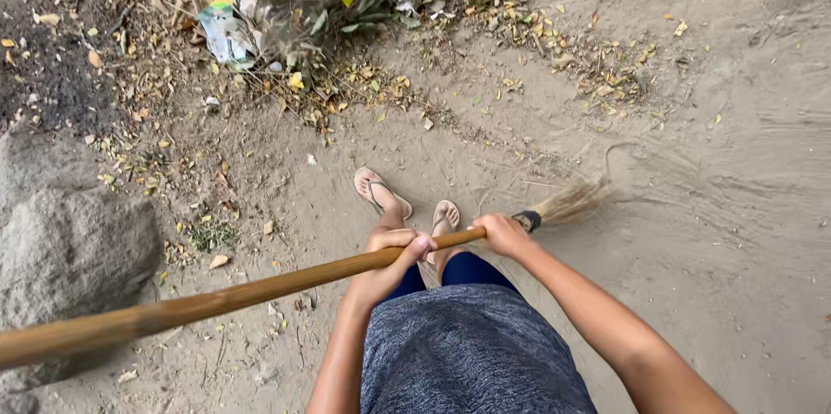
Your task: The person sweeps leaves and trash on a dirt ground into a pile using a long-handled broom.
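A person stood on a patch of bare, packed dirt ground (692,232), pale grey-brown and marked with faint curved streaks, seen from a camera worn on the head. Both hands were clamped around a long wooden broom handle (260,291) that ran slantwise across the view, smooth, round and honey-brown, its near end thick and blurred at the lower left edge. The left hand (394,258) wrapped the handle at about its middle, fingers curled fully over the top. The right hand (500,232) gripped farther along, just short of a dark binding (526,221) that fastened the straw bristles (573,203) to the handle. The bristles, dry, pale and fanned, rested on the dirt to the right of the person's feet.

The feet wore thin flip-flops (381,193), set close together just beyond the handle. A mottled grey shirt (472,353) and dark blue shorts (467,268) filled the lower middle of the view.

A rough grey rock (69,258), rounded and grainy, sat at the left edge. Along the top lay a heap of litter (294,16): dry twigs, green blades and crumpled wrappers. Small yellow and brown fallen leaves (363,85) were scattered over the dirt below the heap and off to the right.
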